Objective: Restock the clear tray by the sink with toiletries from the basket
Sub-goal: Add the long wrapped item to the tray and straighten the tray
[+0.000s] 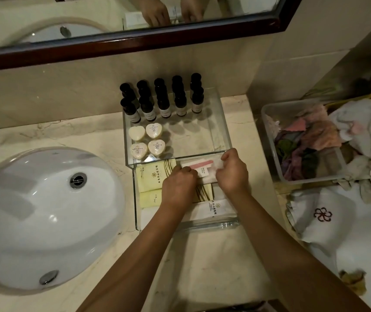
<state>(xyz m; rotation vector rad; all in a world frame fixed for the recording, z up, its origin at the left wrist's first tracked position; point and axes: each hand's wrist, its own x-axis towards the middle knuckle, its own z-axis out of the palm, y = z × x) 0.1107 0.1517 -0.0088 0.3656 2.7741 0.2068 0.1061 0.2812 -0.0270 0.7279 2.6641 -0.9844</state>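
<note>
My left hand (179,183) and right hand (233,174) each pinch a pink-striped white packet (199,165) above the near compartment of the clear tray (202,134).

A hotel bathroom, shown by sink (44,217), mirror (90,19) and miniature bottles (164,106).

bottles (164,106) black | soaps (156,147) cream | packets (148,179) yellow (brown stripes) | sachet (202,165) white, pink band
</note>
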